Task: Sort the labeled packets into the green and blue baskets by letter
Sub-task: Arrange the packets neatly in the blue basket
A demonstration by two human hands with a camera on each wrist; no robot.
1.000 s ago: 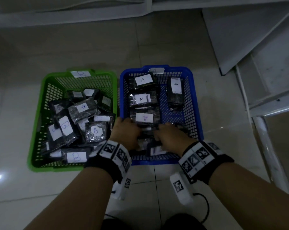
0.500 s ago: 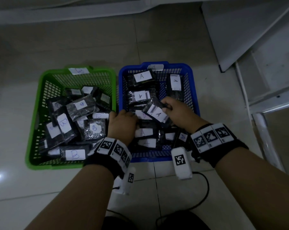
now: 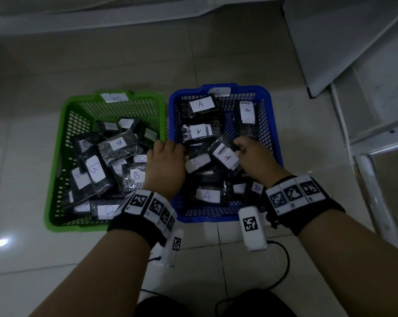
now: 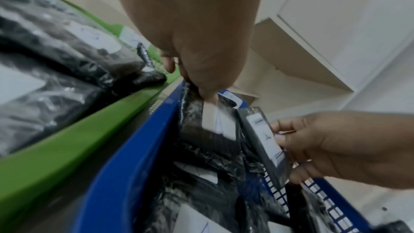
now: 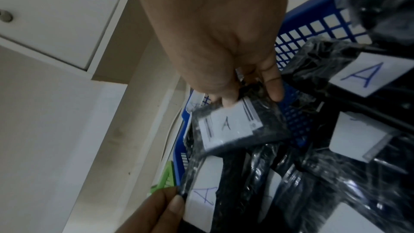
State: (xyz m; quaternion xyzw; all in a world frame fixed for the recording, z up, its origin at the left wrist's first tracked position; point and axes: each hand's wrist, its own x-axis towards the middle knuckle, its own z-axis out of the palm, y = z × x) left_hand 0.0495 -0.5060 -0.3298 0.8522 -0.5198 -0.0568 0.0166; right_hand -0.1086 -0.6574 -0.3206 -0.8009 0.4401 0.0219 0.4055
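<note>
A green basket (image 3: 63,143) tagged B holds several dark packets with B labels. Beside it on the right, a blue basket (image 3: 271,124) tagged A holds several packets labelled A. My right hand (image 3: 250,154) pinches one A packet (image 3: 225,154) by its edge, tilted above the pile in the blue basket; the right wrist view shows that A packet (image 5: 230,127) under my fingers. My left hand (image 3: 166,163) sits at the blue basket's left wall and pinches the corner of another A packet (image 3: 196,162), seen in the left wrist view as a dark packet (image 4: 208,130).
Both baskets stand side by side on a pale tiled floor (image 3: 124,53). A white cabinet panel (image 3: 344,42) and a white frame (image 3: 371,179) rise at the right. A black cable (image 3: 282,266) trails on the floor near my wrists.
My right hand lifted an A packet from the near end of the blue basket toward its middle. My left hand shifted to the basket's left wall and took hold of a packet.
</note>
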